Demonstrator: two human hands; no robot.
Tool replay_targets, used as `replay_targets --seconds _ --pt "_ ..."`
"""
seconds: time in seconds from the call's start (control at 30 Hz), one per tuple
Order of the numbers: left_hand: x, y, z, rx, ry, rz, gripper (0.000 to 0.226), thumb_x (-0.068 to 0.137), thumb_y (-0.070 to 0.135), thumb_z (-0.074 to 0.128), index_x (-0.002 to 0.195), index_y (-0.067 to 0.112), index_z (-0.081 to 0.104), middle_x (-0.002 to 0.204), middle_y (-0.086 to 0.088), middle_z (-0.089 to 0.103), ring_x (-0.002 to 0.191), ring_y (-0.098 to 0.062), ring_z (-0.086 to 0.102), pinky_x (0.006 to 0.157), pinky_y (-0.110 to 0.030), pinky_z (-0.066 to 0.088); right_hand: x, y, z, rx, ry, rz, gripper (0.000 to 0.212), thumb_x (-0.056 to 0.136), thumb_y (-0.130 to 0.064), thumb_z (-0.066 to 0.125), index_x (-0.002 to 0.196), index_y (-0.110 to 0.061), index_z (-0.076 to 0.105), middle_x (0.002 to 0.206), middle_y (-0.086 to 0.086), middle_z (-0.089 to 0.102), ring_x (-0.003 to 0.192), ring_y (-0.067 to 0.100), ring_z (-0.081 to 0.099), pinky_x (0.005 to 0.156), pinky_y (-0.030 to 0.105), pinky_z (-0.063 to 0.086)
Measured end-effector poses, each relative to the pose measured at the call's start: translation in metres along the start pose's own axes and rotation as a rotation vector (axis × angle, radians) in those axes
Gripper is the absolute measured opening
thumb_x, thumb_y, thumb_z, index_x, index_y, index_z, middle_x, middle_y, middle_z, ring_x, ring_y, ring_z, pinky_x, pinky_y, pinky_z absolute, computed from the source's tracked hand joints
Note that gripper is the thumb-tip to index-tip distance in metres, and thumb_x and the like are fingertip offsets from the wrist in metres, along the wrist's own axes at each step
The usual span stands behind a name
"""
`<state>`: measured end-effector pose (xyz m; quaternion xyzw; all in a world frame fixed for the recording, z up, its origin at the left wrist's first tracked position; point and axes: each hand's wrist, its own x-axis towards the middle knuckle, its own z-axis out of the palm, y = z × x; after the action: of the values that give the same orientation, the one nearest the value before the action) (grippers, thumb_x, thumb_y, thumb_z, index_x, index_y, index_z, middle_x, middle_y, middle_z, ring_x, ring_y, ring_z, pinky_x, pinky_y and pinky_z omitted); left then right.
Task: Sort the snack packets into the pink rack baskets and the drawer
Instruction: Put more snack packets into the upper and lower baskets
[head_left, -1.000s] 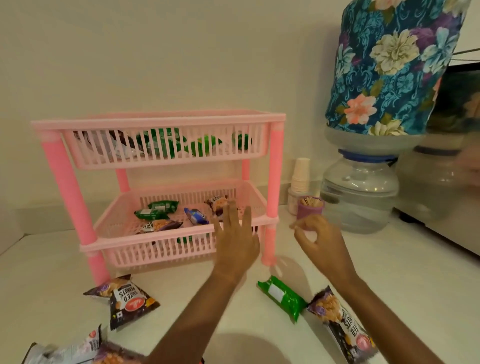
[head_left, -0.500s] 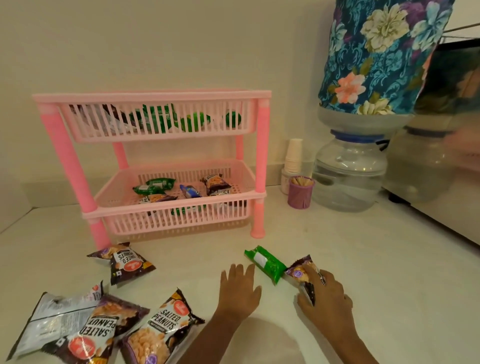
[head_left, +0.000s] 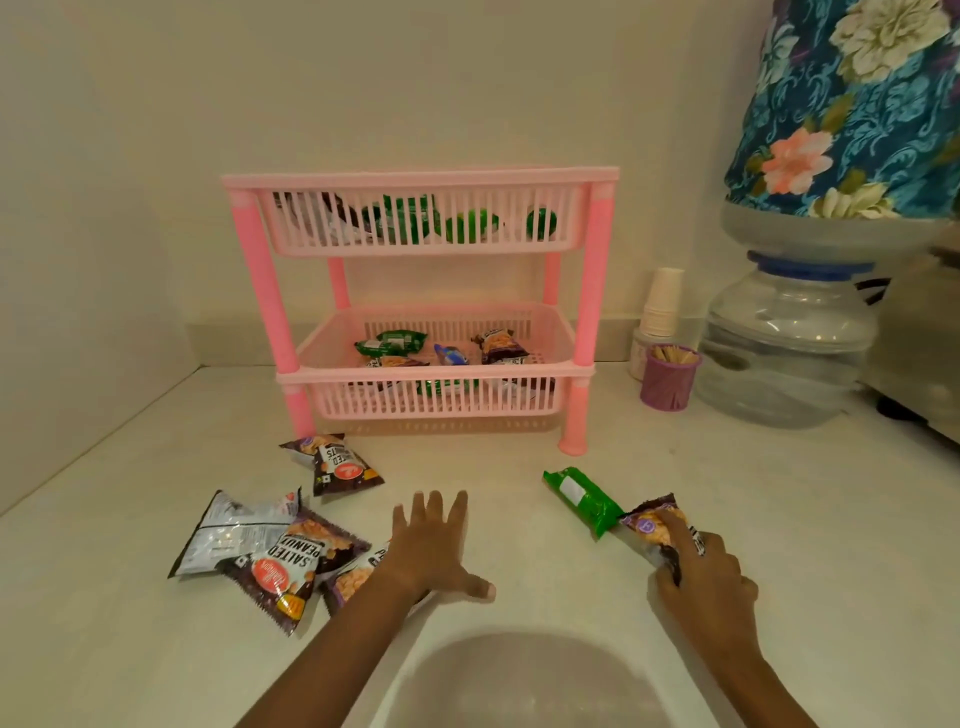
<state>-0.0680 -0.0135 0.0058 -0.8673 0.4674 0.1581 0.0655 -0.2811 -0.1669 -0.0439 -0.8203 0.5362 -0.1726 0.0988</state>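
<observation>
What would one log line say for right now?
right hand: grips peanut packet | left hand: open, fingers spread | green packet: lying on counter | step: pickup

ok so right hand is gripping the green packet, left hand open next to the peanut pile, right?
No. The head view shows the right hand gripping the dark peanut packet, not the green packet lying beside it. The left hand is open next to the peanut pile, as stated.
</observation>
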Motion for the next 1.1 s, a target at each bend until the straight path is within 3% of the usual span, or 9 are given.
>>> replay_targets --seconds 0.13,0.23,0.3,0.47,0.53,0.6,0.77,0.87,1.1 --pt "-0.013 -0.012 0.004 -0.017 -0.068 -0.1 0.129 0.07 0.053 0.071 0.144 0.015 -0.028 0.155 -0.027 -0.008 0.144 -0.046 -0.002 0.116 -0.057 0.004 0.004 0.002 -0.007 0.075 -0.017 0.02 0.055 0.089 -0.02 0.052 0.14 -0.027 0.031 0.114 0.016 0.053 0.102 0.033 0.054 0.083 0.044 0.045" --pt "-0.015 -0.016 0.008 -0.004 -0.023 -0.144 0.128 0.073 0.041 0.074 0.143 0.012 -0.029 0.14 -0.025 0.036 0.127 -0.039 0.042 0.106 -0.05 0.035 0.009 0.003 -0.01 0.182 -0.002 0.027 0.056 0.088 -0.018 0.053 0.139 -0.026 0.032 0.11 0.02 0.053 0.098 0.037 0.055 0.082 0.047 0.045" --pt "-0.015 -0.02 0.011 -0.021 0.042 -0.145 0.12 0.078 0.031 0.071 0.144 0.011 -0.027 0.125 -0.02 0.051 0.112 -0.034 0.055 0.091 -0.041 0.046 0.011 0.003 -0.015 0.241 0.027 0.021 0.057 0.087 -0.014 0.053 0.139 -0.026 0.033 0.108 0.021 0.053 0.095 0.039 0.054 0.082 0.049 0.046" --pt "-0.012 -0.027 0.005 -0.065 0.156 -0.129 0.103 0.084 0.013 0.059 0.145 0.011 -0.024 0.098 -0.013 0.059 0.086 -0.026 0.061 0.071 -0.036 0.047 0.022 -0.01 -0.035 0.293 0.094 -0.045 0.058 0.087 -0.012 0.053 0.139 -0.026 0.032 0.108 0.022 0.053 0.093 0.04 0.055 0.081 0.049 0.046" --pt "-0.009 -0.028 -0.001 -0.11 0.193 -0.095 0.102 0.085 0.011 0.058 0.145 0.009 -0.024 0.071 -0.003 0.047 0.067 -0.02 0.05 0.063 -0.032 0.041 0.03 -0.019 -0.045 0.31 0.112 -0.089 0.058 0.088 -0.014 0.054 0.14 -0.026 0.031 0.112 0.022 0.053 0.095 0.038 0.056 0.081 0.049 0.047" --pt "-0.005 -0.028 -0.008 -0.166 0.227 -0.067 0.102 0.085 0.009 0.058 0.144 0.008 -0.025 0.061 0.003 0.036 0.063 -0.018 0.046 0.057 -0.029 0.036 0.037 -0.032 -0.058 0.351 0.136 -0.136 0.058 0.088 -0.013 0.054 0.14 -0.025 0.03 0.115 0.021 0.053 0.098 0.038 0.055 0.082 0.047 0.047" --pt "0.004 -0.03 -0.039 -0.294 0.352 0.03 0.102 0.086 0.011 0.058 0.142 0.005 -0.027 0.061 0.003 0.034 0.068 -0.019 0.044 0.052 -0.026 0.032 0.058 -0.074 -0.099 0.461 0.232 -0.292 0.058 0.087 -0.011 0.057 0.138 -0.023 0.032 0.129 0.016 0.049 0.11 0.035 0.053 0.088 0.048 0.048" --pt "0.006 -0.032 -0.073 -0.38 0.44 0.068 0.103 0.087 0.016 0.061 0.144 0.008 -0.024 0.086 -0.008 0.058 0.08 -0.021 0.052 0.068 -0.033 0.047 0.074 -0.101 -0.123 0.5 0.294 -0.392 0.058 0.086 -0.009 0.057 0.138 -0.021 0.034 0.131 0.015 0.049 0.113 0.033 0.052 0.091 0.046 0.047" --pt "-0.001 -0.038 -0.175 -0.415 0.761 0.089 0.101 0.084 0.014 0.067 0.148 0.01 -0.012 0.111 -0.016 0.065 0.09 -0.025 0.063 0.077 -0.036 0.051 0.11 -0.166 -0.174 0.506 0.401 -0.605 0.054 0.088 -0.016 0.054 0.137 -0.021 0.033 0.12 0.018 0.05 0.104 0.032 0.053 0.086 0.044 0.046"
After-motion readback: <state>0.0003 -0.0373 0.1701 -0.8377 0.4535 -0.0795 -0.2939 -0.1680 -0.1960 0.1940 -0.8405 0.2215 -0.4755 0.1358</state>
